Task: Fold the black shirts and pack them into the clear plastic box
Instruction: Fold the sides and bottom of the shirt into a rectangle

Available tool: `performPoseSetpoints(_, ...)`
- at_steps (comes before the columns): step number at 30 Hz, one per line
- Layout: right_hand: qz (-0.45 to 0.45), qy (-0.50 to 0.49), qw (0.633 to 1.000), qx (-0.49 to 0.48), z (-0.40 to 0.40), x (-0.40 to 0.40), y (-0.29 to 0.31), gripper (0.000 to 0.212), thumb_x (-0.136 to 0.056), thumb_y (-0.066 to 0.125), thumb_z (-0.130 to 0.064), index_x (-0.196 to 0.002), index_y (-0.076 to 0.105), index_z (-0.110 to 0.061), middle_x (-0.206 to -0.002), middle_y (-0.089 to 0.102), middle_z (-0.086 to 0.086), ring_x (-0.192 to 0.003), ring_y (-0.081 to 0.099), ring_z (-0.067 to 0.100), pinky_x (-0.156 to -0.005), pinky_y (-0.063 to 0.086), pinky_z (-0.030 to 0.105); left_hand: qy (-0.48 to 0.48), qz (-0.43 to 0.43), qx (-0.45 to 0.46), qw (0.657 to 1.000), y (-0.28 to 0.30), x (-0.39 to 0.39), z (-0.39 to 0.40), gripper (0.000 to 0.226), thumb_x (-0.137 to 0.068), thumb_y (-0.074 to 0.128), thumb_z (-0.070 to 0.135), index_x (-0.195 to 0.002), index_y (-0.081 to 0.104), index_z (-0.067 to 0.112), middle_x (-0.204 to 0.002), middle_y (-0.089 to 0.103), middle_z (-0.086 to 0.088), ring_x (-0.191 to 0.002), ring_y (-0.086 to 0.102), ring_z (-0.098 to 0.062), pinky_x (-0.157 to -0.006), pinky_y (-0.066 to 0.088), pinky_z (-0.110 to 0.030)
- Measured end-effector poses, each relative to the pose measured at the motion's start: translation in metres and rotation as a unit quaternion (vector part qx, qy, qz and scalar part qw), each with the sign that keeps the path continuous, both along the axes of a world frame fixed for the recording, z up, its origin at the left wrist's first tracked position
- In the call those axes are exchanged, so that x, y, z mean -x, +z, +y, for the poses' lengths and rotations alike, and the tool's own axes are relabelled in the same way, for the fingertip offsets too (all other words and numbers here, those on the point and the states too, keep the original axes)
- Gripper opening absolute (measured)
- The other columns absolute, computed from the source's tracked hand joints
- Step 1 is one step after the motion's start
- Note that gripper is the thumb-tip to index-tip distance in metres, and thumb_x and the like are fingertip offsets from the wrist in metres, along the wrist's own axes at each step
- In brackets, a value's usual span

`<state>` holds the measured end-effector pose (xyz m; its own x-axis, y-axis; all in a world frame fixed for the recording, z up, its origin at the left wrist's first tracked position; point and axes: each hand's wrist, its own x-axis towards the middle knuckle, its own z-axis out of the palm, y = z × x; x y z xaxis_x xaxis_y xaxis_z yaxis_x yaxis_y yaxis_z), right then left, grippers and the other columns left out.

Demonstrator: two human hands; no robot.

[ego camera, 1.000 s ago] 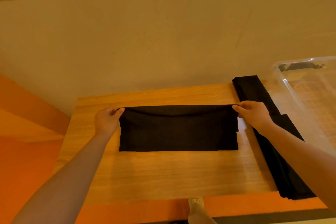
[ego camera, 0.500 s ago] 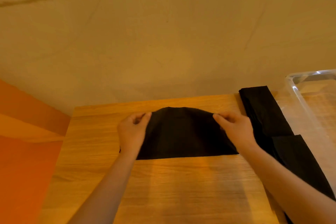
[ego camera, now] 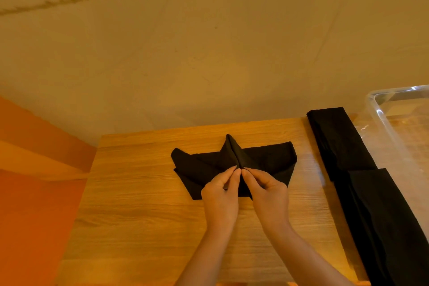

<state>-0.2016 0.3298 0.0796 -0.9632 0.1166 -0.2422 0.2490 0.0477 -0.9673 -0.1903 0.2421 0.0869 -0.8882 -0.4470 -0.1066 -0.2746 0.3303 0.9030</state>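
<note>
Where the two hands meet at the middle of the table, left hand (ego camera: 220,195) and right hand (ego camera: 267,189) each pinch the shirt (ego camera: 204,167) between thumb and fingers, fingertips of both touching at one point; the cloth rises there into a ridge that runs away from the person to a raised peak

Shirt: black, part-folded, near edge under the hands, left and right ends lying flat on the table and drawn inward toward the pinch; left end shows two layers, one just offset from the other

Forearms: bare, entering from the lower edge, converging toward the pinch

Table (ego camera: 139,216): light wood grain, shirt lying toward its far half, near half bare apart from the arms

Pile (ego camera: 362,192): more black cloth, folded long, lying along the right edge of the table from far end to near end, apart from the shirt; number of pieces cannot be told, though one layer overlaps another midway

Box (ego camera: 380,120): clear plastic, just right of the pile, only its left rim and corner in view, contents not legible

Wall (ego camera: 209,53): pale, beyond the table, with a rough seam across its upper part

Floor or panel (ego camera: 34,192): orange, left of the table
</note>
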Motion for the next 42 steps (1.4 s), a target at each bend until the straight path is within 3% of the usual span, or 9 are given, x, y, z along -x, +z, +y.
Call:
performPoseSetpoints(11, 0.049, 0.027, 0.998, 0.014, -0.004, -0.015, 0.003, 0.019, -0.091, 0.063, -0.013, -0.097, 0.072, -0.028, -0.093, 0.073, -0.008, -0.092, 0.067, 0.004, -0.078, 0.055, 0.021, 0.034, -0.003, -0.043, 0.999, 0.006, -0.016, 0.006, 0.017, -0.093, 0.060, 0.021, -0.105, 0.068, 0.030, -0.091, 0.066, 0.023, -0.093, 0.059, 0.015, -0.076, 0.047, -0.005)
performPoseSetpoints(17, 0.076, 0.052, 0.996, -0.007, -0.006, -0.019, 0.004, 0.021, -0.092, 0.061, -0.012, -0.100, 0.071, -0.028, -0.100, 0.070, -0.009, -0.095, 0.066, 0.001, -0.078, 0.052, 0.015, 0.071, -0.013, -0.126, 0.989, 0.007, -0.021, 0.008, 0.018, -0.094, 0.059, 0.021, -0.105, 0.073, 0.025, -0.095, 0.073, 0.012, -0.096, 0.065, 0.003, -0.084, 0.054, -0.019)
performPoseSetpoints(22, 0.038, 0.086, 0.994, 0.053, -0.001, -0.019, 0.004, 0.021, -0.091, 0.061, -0.012, -0.101, 0.071, -0.028, -0.106, 0.069, -0.008, -0.098, 0.065, 0.001, -0.075, 0.052, 0.014, 0.062, -0.041, -0.170, 0.983, 0.013, -0.026, 0.012, 0.020, -0.098, 0.052, 0.026, -0.096, 0.069, 0.036, -0.098, 0.071, 0.012, -0.097, 0.063, 0.003, -0.080, 0.052, -0.015)
performPoseSetpoints(26, -0.022, 0.091, 0.990, 0.105, 0.006, -0.014, 0.006, 0.017, -0.085, 0.069, -0.015, -0.097, 0.073, -0.026, -0.098, 0.073, -0.009, -0.097, 0.066, -0.001, -0.077, 0.050, 0.012, 0.047, -0.099, -0.215, 0.970, 0.020, -0.030, 0.011, 0.024, -0.099, 0.042, 0.040, -0.113, 0.061, 0.035, -0.104, 0.059, 0.022, -0.094, 0.052, 0.011, -0.072, 0.040, -0.008)
performPoseSetpoints(29, -0.080, 0.094, 0.984, 0.126, 0.011, -0.009, 0.004, 0.017, -0.083, 0.070, -0.019, -0.100, 0.074, -0.022, -0.094, 0.075, -0.010, -0.094, 0.066, -0.002, -0.073, 0.050, 0.010, 0.028, -0.115, -0.239, 0.964, 0.019, -0.030, 0.006, 0.044, -0.093, 0.037, 0.054, -0.121, 0.061, 0.031, -0.120, 0.054, 0.019, -0.106, 0.044, 0.009, -0.086, 0.036, -0.015)
performPoseSetpoints(32, -0.080, 0.086, 0.986, 0.117, 0.014, -0.006, 0.001, 0.014, -0.085, 0.068, -0.017, -0.096, 0.074, -0.021, -0.091, 0.075, -0.010, -0.093, 0.066, -0.002, -0.074, 0.050, 0.013, 0.009, -0.131, -0.238, 0.962, 0.021, -0.028, 0.003, 0.042, -0.097, 0.030, 0.052, -0.113, 0.065, 0.036, -0.134, 0.048, 0.015, -0.123, 0.038, 0.000, -0.102, 0.029, -0.027)
performPoseSetpoints(35, -0.050, 0.081, 0.991, 0.097, 0.018, -0.004, -0.003, 0.014, -0.088, 0.065, -0.013, -0.097, 0.074, -0.019, -0.090, 0.075, -0.006, -0.091, 0.069, 0.004, -0.076, 0.053, 0.016, -0.010, -0.140, -0.205, 0.969, 0.020, -0.019, -0.004, 0.039, -0.100, 0.034, 0.047, -0.113, 0.067, 0.031, -0.122, 0.051, 0.020, -0.108, 0.041, 0.008, -0.091, 0.029, -0.018)
performPoseSetpoints(37, -0.030, 0.078, 0.994, 0.074, 0.020, -0.002, -0.007, 0.016, -0.089, 0.065, -0.014, -0.102, 0.073, -0.016, -0.091, 0.075, -0.004, -0.091, 0.070, 0.007, -0.079, 0.055, 0.021, -0.017, -0.146, -0.106, 0.983, 0.015, -0.001, -0.012, 0.030, -0.099, 0.043, 0.043, -0.110, 0.067, 0.029, -0.115, 0.055, 0.018, -0.100, 0.047, 0.007, -0.078, 0.034, -0.011)
performPoseSetpoints(42, 0.007, 0.076, 0.997, 0.019, 0.022, -0.003, -0.014, 0.015, -0.087, 0.067, -0.013, -0.098, 0.072, -0.021, -0.088, 0.074, -0.008, -0.087, 0.069, 0.003, -0.080, 0.056, 0.022, -0.049, -0.253, 0.003, 0.966, 0.008, 0.074, -0.037, 0.019, -0.093, 0.059, 0.035, -0.110, 0.058, 0.025, -0.103, 0.054, 0.010, -0.099, 0.054, -0.010, -0.076, 0.042, -0.024)
